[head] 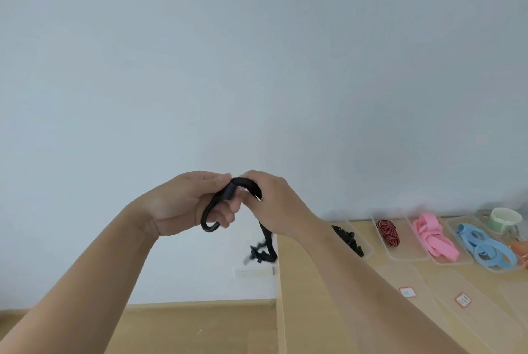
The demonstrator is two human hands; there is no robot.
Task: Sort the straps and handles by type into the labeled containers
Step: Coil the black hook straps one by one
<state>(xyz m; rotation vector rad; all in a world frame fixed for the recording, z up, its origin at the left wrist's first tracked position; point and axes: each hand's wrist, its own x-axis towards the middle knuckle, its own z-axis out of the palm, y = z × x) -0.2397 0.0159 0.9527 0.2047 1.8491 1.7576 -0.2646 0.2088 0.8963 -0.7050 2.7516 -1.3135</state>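
Observation:
Both hands hold a black strap up in front of the wall, left of the table. My left hand grips its looped end, which curls out below the palm. My right hand pinches the strap near the top, and the loose tail with its buckle hangs below that hand. On the table stand clear containers: one with black straps, one with a red-and-black striped strap, one with pink straps, one with blue loops.
The wooden table's left edge runs under my right forearm. Two clear lids with small red-framed labels lie nearer to me. A pale green tape roll and an orange item sit far right. A wall socket is low on the wall.

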